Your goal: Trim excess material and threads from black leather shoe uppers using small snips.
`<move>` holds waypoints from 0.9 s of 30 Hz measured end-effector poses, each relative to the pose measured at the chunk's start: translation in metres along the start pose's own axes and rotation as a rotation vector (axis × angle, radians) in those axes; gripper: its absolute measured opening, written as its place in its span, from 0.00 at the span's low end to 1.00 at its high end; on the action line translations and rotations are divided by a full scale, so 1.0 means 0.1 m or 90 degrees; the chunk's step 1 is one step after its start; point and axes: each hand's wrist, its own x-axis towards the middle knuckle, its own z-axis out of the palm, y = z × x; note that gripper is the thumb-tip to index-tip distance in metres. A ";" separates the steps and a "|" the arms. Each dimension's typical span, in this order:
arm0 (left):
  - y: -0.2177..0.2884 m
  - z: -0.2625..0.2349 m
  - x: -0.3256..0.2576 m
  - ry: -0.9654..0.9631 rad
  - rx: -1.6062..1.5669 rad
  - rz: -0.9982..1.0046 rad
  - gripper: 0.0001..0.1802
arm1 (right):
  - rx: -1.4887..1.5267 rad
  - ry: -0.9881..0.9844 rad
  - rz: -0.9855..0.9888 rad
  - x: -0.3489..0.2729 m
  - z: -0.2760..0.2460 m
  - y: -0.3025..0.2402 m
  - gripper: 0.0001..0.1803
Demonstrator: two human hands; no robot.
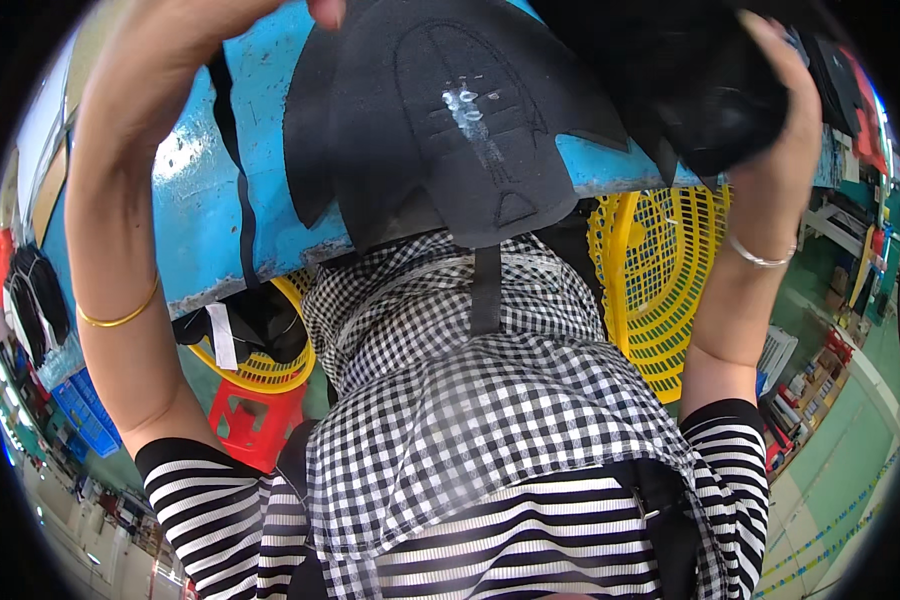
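Observation:
A flat black shoe upper piece (440, 130) with stitched lines and a pale glue smear lies on the blue worktable (200, 200), its lower edge hanging over the table's front. My left hand (220, 30) is at the top edge of the picture and mostly cut off. Its thumb presses on the piece's top edge. My right hand (785, 90) at the upper right is closed around a bundle of black fabric pieces (690, 90) held over the table. A black strap (486, 290) hangs from the flat piece onto my checked apron (450, 400).
Under the table stands a yellow plastic basket (660, 280) on the right. A second yellow basket (260, 365) holding dark pieces sits on a red stool (255, 425) on the left. Blue crates (80, 410) are at far left, and shelves with goods (820, 370) at far right.

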 end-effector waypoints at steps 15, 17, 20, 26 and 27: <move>0.00 0.51 -0.02 -0.442 0.145 -0.121 0.08 | -0.101 -0.295 -0.057 -0.28 0.09 0.14 0.06; 0.02 0.52 -0.01 -0.441 0.174 -0.115 0.09 | -0.182 -0.400 -0.142 -0.22 0.23 0.12 0.06; 0.04 0.54 -0.01 -0.426 0.204 -0.039 0.09 | -0.274 -0.458 -0.234 -0.19 0.38 0.20 0.09; 0.01 0.38 -0.02 -0.386 0.357 -0.019 0.14 | -0.324 -0.578 -0.362 -0.08 0.43 0.21 0.10; -0.01 0.36 -0.03 -0.391 0.297 -0.061 0.14 | -0.324 -0.580 -0.363 -0.06 0.44 0.21 0.10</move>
